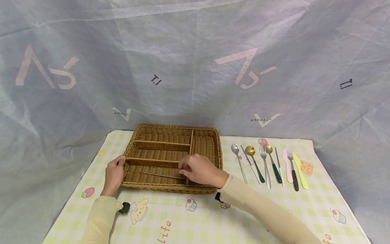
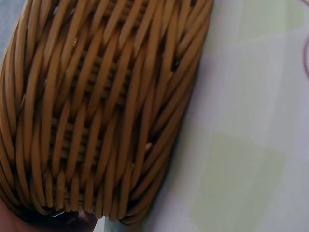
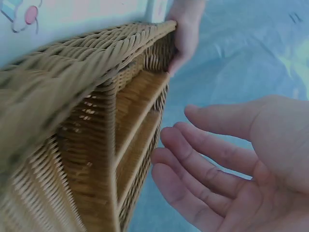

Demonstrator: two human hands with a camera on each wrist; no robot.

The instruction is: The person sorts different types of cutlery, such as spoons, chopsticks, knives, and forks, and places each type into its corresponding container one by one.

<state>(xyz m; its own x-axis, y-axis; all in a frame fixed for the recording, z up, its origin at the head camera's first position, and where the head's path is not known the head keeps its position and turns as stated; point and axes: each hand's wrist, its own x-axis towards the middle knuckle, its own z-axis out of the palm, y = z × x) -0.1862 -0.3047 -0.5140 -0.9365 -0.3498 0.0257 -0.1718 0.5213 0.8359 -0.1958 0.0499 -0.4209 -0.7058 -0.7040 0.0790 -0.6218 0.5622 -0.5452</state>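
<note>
A brown wicker tray [image 1: 170,189] with several compartments lies on the table. My left hand [image 1: 115,173] holds its left side, thumb on the rim; in the left wrist view the woven wall [image 2: 96,116] fills much of the picture. Over the front compartment hovers my right hand [image 1: 199,171], its fingers loosely bent. The right wrist view shows that right hand [image 3: 222,164] with thumb and fingers apart and nothing between them. A thin, slender utensil [image 1: 166,175] lies in the front compartment, its right end close under the right fingertips.
Right of the tray lies a row of cutlery: a silver spoon [image 1: 235,148], gold spoons [image 1: 250,151], forks [image 1: 263,153], thin sticks [image 1: 279,166], a pink knife [image 1: 287,166] and a yellow knife [image 1: 301,171]. A grey cloth [image 1: 195,67] hangs behind the checked tablecloth [image 1: 137,230].
</note>
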